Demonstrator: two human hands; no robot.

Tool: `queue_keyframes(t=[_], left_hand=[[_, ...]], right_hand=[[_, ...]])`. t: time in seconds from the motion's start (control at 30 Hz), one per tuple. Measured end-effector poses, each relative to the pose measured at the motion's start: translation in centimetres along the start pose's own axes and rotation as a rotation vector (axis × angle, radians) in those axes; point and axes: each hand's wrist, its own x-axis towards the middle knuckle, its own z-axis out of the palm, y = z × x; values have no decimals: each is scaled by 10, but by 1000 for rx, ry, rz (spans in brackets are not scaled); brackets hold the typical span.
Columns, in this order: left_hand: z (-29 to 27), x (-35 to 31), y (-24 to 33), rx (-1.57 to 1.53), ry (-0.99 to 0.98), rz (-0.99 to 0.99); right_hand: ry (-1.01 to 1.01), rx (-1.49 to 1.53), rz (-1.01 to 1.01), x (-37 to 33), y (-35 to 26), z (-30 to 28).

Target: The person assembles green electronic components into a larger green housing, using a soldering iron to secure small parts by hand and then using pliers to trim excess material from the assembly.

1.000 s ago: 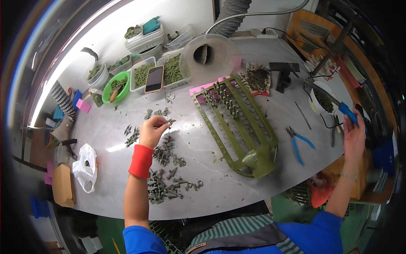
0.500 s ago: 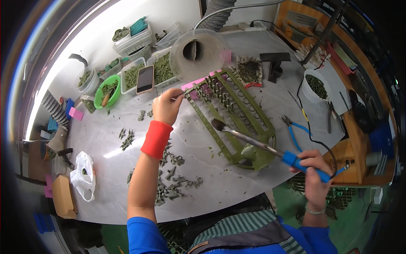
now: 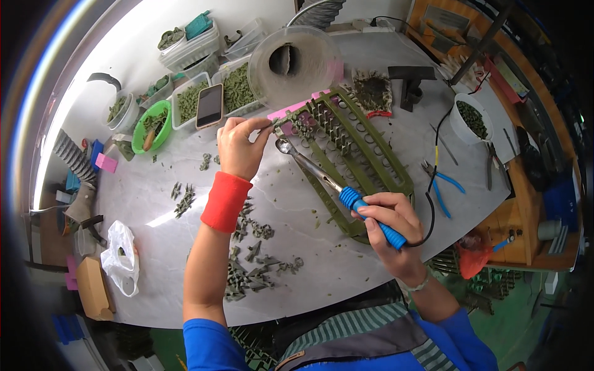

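Note:
My left hand [image 3: 239, 148], with a red wristband, pinches a small green piece [image 3: 276, 123] at the upper left corner of a green, wax-like frame [image 3: 371, 133]. The frame lies aslant, with rows of small rings and parts along its bars. Wrapped round the blue handle of a soldering iron [image 3: 318, 174], my right hand [image 3: 396, 232] holds it over the frame's left side. The iron's broad, shiny tip is close to my left fingertips. Whether the tip touches the piece, I cannot tell. A pink block [image 3: 291, 113] is under the frame's far end.
Loose green pieces [image 3: 250, 275] lie nearer me. At the back are tubs of green parts [image 3: 238, 86], a phone [image 3: 210, 105] and a round clear hood [image 3: 297, 80]. Blue-handled pliers [image 3: 442, 185] and a white bucket [image 3: 470, 120] stand right, beside the iron's black cord [image 3: 431, 213].
My right hand has brought the iron left and away from me, so its tip is now by my left fingers. My left hand keeps its pinch at the frame's corner.

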Motion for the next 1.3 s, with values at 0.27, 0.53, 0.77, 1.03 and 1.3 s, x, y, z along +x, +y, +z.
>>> queue_keyframes(t=[0.27, 0.53, 0.77, 1.03, 1.3], left_hand=[[5, 0, -3, 39, 4, 52], [8, -1, -2, 56, -8, 61], [11, 1, -1, 54, -13, 63], [-11, 2, -11, -55, 4, -5], [-74, -79, -60, -38, -513, -484]], right_hand=[[36, 55, 24, 10, 13, 17], [53, 70, 2, 12, 24, 24], [53, 23, 5, 11, 18, 14], [-11, 32, 29, -1, -1, -7], [-60, 108, 72, -9, -11, -20]])
